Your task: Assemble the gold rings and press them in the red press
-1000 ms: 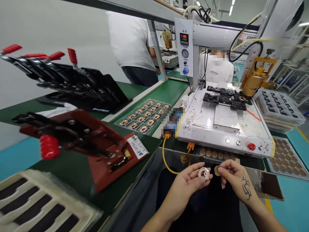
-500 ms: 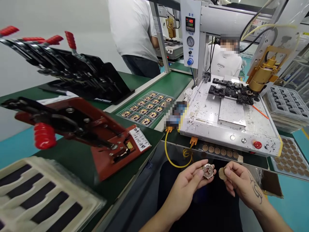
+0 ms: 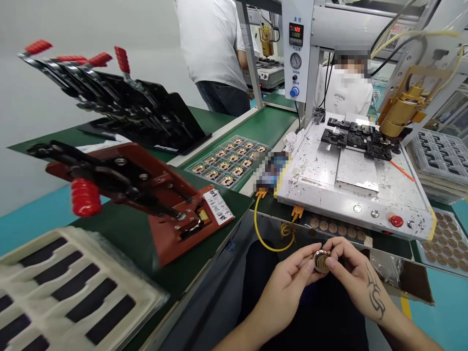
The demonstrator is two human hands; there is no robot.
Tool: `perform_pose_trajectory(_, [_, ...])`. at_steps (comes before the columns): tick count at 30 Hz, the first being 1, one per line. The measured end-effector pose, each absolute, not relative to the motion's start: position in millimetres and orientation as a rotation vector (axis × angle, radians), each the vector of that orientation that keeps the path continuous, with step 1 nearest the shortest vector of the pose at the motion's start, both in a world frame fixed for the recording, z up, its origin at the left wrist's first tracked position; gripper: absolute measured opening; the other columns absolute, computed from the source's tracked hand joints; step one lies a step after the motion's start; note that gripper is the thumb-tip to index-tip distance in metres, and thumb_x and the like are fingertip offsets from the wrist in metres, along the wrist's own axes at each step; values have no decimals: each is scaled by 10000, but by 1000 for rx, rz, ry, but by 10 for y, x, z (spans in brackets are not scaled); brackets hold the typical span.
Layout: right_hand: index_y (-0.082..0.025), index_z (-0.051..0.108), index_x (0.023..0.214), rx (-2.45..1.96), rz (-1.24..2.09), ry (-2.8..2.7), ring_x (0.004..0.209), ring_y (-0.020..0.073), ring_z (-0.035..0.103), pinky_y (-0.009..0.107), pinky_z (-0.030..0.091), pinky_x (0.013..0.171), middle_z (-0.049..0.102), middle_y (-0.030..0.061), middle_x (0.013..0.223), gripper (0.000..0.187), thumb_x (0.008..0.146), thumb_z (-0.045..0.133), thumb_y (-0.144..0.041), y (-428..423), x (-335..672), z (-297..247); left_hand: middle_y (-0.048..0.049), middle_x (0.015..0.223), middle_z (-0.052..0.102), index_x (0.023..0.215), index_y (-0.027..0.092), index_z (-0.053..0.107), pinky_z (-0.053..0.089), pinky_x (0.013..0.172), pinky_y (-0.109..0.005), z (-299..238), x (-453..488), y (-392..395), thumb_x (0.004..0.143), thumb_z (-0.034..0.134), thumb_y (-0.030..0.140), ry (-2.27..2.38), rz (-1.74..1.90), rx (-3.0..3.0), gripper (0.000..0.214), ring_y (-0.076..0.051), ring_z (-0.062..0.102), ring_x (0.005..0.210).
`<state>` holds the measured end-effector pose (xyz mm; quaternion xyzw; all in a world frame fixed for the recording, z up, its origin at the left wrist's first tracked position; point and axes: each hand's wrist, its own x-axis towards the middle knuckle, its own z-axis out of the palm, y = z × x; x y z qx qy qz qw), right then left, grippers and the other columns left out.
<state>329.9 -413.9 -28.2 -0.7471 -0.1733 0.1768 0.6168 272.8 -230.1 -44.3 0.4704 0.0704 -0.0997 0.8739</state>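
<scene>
My left hand (image 3: 287,282) is closed around a small round metal case (image 3: 316,255) with a shiny rim, which looks like a watch case. My right hand (image 3: 351,275) pinches a brown round disc (image 3: 322,264) with faint markings and holds it against the face of the case. The thumbs of both hands meet close to the disc. Most of the case lies behind the disc and my fingers, so I cannot tell whether the disc is fully seated. Both hands are above my lap, in front of the table edge.
A white press machine (image 3: 329,195) stands ahead, with a yellow cable (image 3: 258,229) looping down. To the left are a red-brown toggle clamp fixture (image 3: 171,243), black clamps (image 3: 146,107) and a cream tray (image 3: 80,234). Brown discs fill a sheet (image 3: 424,261) at right; gold parts occupy a clear tray (image 3: 268,146).
My right hand has moved left and brought the brown disc onto the round case, closing the gap between the hands. The view has shifted slightly to the left.
</scene>
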Motion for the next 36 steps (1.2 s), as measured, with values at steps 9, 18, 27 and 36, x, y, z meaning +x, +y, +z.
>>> perform_pose_trajectory(9, [-235, 608, 834, -1731, 380, -419, 1011, 209, 619, 304, 477, 909, 654, 41, 1114, 262, 1026, 652, -407, -4138, 3309, -356, -124, 1366, 763, 1348, 231, 758, 554, 1160, -512, -453, 2717, -2321, 964, 767, 505, 116, -191, 1027, 472, -329, 734, 1242])
perform_pose_trajectory(18, [-245, 601, 846, -1879, 157, -536, 1022, 231, 660, 334, 529, 892, 666, 63, 1095, 217, 1040, 623, -339, -4103, 3301, -443, -119, 1365, 767, 1387, 227, 727, 561, 1159, -475, -522, 2688, -2362, 982, 743, 464, 120, -127, 1174, 470, -311, 738, 1244])
perform_pose_trajectory(27, [-262, 647, 1136, -2045, -12, -757, 1024, 246, 647, 362, 551, 885, 641, 82, 1120, 108, 1029, 641, -267, -4091, 3336, -559, -135, 1391, 752, 1503, 217, 610, 583, 1124, -425, -631, 2677, -2257, 1045, 602, 305, 45, -54, 1495, 466, -291, 725, 1282])
perform_pose_trajectory(36, [-231, 674, 921, -1650, 299, -399, 691, 154, 560, 272, 469, 638, 630, -2, 795, 268, 987, 723, -486, -3894, 3395, -460, -134, 1385, 726, 1402, 244, 615, 606, 1056, -417, -457, 2730, -2099, 970, 734, 325, 105, 146, 1477, 456, -289, 727, 1234])
